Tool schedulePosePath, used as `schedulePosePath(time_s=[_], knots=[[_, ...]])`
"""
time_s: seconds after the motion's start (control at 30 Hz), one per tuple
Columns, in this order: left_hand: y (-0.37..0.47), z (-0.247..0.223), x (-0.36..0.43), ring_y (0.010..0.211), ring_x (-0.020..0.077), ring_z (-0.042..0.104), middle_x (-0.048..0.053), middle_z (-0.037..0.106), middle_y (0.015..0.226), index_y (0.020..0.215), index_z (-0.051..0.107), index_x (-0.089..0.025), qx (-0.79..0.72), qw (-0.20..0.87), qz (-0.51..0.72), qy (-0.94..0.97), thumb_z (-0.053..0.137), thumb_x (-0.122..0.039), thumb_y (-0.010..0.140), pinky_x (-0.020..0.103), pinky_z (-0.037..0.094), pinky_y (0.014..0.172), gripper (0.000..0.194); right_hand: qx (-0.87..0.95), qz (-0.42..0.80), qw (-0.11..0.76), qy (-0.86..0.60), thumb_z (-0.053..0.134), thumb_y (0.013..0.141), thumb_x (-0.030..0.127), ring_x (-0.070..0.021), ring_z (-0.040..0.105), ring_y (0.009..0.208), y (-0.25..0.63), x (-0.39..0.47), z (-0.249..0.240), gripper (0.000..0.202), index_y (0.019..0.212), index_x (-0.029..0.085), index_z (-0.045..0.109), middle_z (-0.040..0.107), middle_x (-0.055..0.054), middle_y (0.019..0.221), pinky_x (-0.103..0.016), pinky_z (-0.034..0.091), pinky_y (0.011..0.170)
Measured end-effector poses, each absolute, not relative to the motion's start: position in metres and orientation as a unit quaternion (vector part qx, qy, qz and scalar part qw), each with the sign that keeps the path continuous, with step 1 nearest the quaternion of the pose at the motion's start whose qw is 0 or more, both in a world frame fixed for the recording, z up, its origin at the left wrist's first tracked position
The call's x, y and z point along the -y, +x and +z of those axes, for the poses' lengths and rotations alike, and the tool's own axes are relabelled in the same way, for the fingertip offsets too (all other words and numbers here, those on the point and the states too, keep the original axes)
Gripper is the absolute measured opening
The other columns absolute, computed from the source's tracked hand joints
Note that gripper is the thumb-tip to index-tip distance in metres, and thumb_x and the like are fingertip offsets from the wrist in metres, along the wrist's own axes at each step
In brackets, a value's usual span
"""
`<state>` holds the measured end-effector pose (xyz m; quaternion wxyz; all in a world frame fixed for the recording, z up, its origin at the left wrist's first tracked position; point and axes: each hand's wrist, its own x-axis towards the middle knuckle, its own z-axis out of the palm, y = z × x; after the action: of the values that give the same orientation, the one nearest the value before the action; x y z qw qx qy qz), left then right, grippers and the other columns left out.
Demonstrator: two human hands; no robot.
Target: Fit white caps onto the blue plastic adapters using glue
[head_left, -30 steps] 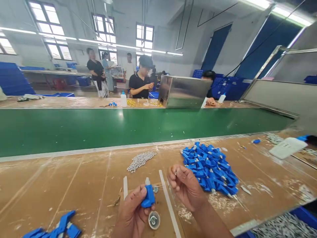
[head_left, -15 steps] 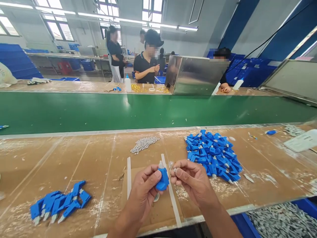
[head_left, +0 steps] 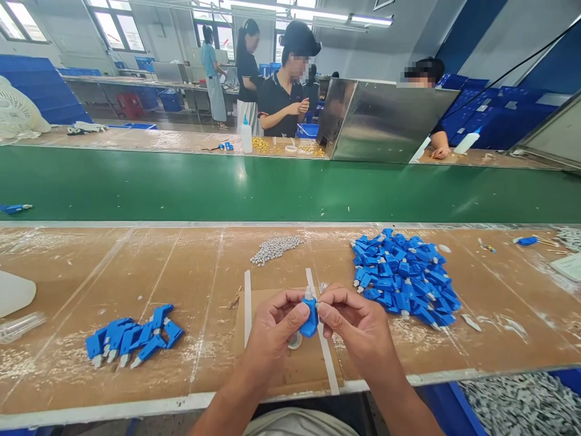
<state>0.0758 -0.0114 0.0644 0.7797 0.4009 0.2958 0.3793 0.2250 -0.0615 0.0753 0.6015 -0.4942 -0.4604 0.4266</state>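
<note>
My left hand [head_left: 281,324] is closed around a blue plastic part [head_left: 309,320] with a pale tip pointing up. Against the right side of that part, my right hand [head_left: 351,321] pinches a small grey piece, mostly hidden by the fingertips. Both hands are above a cardboard sheet [head_left: 290,376] with white strips along its sides. Beyond them lies a heap of small grey pieces [head_left: 275,249]. A big pile of similar blue parts [head_left: 403,275] is to the right, and a smaller group of blue parts [head_left: 131,334] lies to the left.
A green conveyor belt [head_left: 181,188] runs across behind the bench. A blue bin [head_left: 454,402] of grey parts stands at the lower right. At the left edge are a white container [head_left: 16,293] and a clear tube [head_left: 20,327]. Co-workers are across the belt, near a metal box [head_left: 390,121].
My right hand has moved left, bringing the small grey piece against the blue part in my left hand. The camera view has shifted, and another person shows in the background.
</note>
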Motion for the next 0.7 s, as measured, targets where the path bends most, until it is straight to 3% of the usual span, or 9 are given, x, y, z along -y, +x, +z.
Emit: schedulePosePath(time_s=[0.17, 0.33, 0.53, 0.7], knots=[[0.076, 0.059, 0.013, 0.076, 0.0160, 0.059, 0.007, 0.068, 0.086, 0.099, 0.074, -0.015, -0.308, 0.696, 0.433, 0.483, 0.072, -0.039, 0.086, 0.026, 0.049, 0.069, 0.028, 0.469, 0.383, 0.587, -0.537, 0.071, 0.090, 0.034, -0.0131, 0.058, 0.062, 0.219, 0.064, 0.078, 0.017, 0.083, 0.019, 0.071, 0.062, -0.003, 0.079, -0.024, 0.053, 0.057], [0.071, 0.058, 0.012, 0.083, 0.0183, 0.061, 0.008, 0.067, 0.093, 0.101, 0.074, -0.015, -0.304, 0.663, 0.434, 0.529, 0.068, -0.036, 0.089, 0.027, 0.048, 0.074, 0.025, 0.458, 0.432, 0.576, -0.522, 0.075, 0.086, 0.037, -0.0132, 0.058, 0.061, 0.222, 0.061, 0.075, 0.019, 0.083, 0.018, 0.073, 0.063, -0.003, 0.078, -0.025, 0.053, 0.055], [0.067, 0.060, 0.009, 0.069, 0.0140, 0.056, 0.004, 0.063, 0.077, 0.098, 0.073, -0.014, -0.278, 0.712, 0.381, 0.521, 0.067, -0.041, 0.089, 0.024, 0.044, 0.063, 0.029, 0.321, 0.620, 0.579, -0.421, 0.089, 0.070, 0.033, -0.0076, 0.049, 0.050, 0.234, 0.050, 0.061, 0.030, 0.067, 0.017, 0.064, 0.057, 0.003, 0.061, -0.016, 0.043, 0.042], [0.073, 0.066, 0.008, 0.062, 0.0126, 0.054, 0.005, 0.064, 0.073, 0.096, 0.073, -0.012, -0.260, 0.741, 0.365, 0.500, 0.070, -0.044, 0.086, 0.024, 0.042, 0.057, 0.033, 0.279, 0.671, 0.570, -0.384, 0.091, 0.068, 0.032, -0.0065, 0.051, 0.049, 0.239, 0.049, 0.054, 0.033, 0.066, 0.017, 0.062, 0.058, 0.003, 0.060, -0.012, 0.042, 0.039]])
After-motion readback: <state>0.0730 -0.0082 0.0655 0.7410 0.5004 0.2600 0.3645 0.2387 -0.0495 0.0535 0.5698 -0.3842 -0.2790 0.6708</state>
